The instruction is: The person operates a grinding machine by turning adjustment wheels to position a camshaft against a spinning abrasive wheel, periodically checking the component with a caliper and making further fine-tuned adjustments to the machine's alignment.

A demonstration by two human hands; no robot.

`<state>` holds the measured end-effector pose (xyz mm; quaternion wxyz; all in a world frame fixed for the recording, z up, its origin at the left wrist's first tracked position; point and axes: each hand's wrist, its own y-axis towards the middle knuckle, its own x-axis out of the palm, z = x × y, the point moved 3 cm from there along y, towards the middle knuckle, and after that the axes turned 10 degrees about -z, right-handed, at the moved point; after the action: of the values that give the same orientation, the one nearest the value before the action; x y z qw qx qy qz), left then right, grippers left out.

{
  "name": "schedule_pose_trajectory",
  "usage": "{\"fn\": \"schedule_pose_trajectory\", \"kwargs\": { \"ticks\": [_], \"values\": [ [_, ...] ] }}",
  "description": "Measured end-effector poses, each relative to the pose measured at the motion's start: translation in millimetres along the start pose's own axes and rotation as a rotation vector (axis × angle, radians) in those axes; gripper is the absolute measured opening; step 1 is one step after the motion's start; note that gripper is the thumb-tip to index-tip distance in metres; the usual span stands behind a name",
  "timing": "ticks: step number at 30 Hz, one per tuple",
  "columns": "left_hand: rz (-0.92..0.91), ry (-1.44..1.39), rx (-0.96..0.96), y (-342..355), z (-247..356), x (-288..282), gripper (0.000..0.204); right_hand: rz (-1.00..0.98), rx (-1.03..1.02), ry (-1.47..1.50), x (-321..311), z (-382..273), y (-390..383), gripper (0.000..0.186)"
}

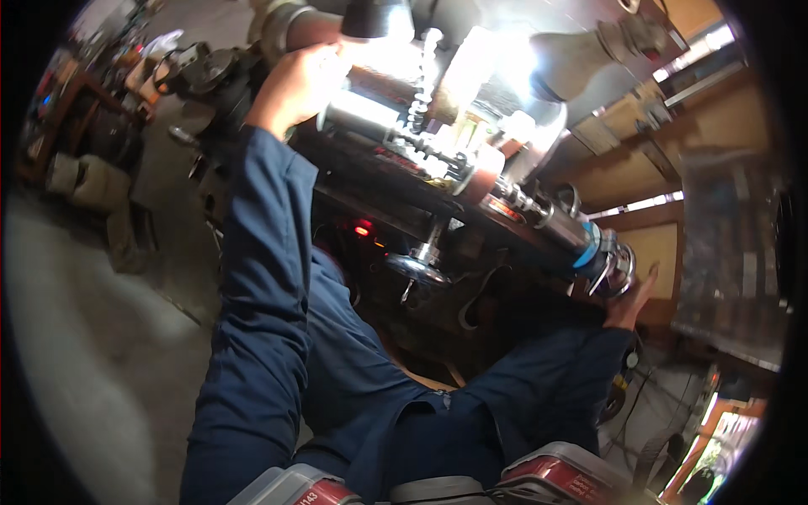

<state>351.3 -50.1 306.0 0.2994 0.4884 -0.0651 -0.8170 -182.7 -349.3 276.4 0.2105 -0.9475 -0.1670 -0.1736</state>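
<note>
The right hand point(629, 305), nearer, meets the metal handwheel point(619, 268) at the lower-right end of the lathe point(566, 234), whose long axis slants up-left toward the left hand point(296, 86); I cannot tell either grip.

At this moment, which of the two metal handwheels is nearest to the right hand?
The right handwheel, beside the blue ring and at the right hand; the left handwheel is nearer the picture's middle.
</note>
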Motion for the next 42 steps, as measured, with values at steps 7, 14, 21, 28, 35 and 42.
{"fn": "schedule_pose_trajectory", "kwargs": {
  "ticks": [7, 14, 21, 28, 35, 42],
  "values": [
    [-0.025, -0.142, -0.209, 1.9, -1.4, -1.4, 0.034, -0.155, -0.059, -0.036, -2.8, 2.8, 5.9, 0.050],
    [-0.043, -0.181, -0.213, 2.7, -7.5, 1.2, 0.032, -0.196, -0.067, -0.088, -8.0, 0.4, 14.0, 0.066],
    [-0.009, -0.168, -0.195, 2.4, -9.6, 1.2, 0.035, -0.188, -0.007, -0.079, -20.1, 0.0, 26.6, 0.068],
    [-0.017, -0.029, -0.198, 3.5, -13.5, 0.6, 0.035, -0.121, -0.037, -0.092, -19.5, 3.1, 20.8, 0.070],
    [-0.015, 0.090, -0.219, 3.5, -19.9, 3.0, 0.037, -0.172, 0.091, -0.019, 19.7, 9.4, 4.9, 0.062],
    [0.017, 0.117, -0.072, 1.0, -8.1, -1.5, 0.034, -0.148, 0.208, -0.096, 33.6, 6.5, -3.0, 0.069]
  ]
}}
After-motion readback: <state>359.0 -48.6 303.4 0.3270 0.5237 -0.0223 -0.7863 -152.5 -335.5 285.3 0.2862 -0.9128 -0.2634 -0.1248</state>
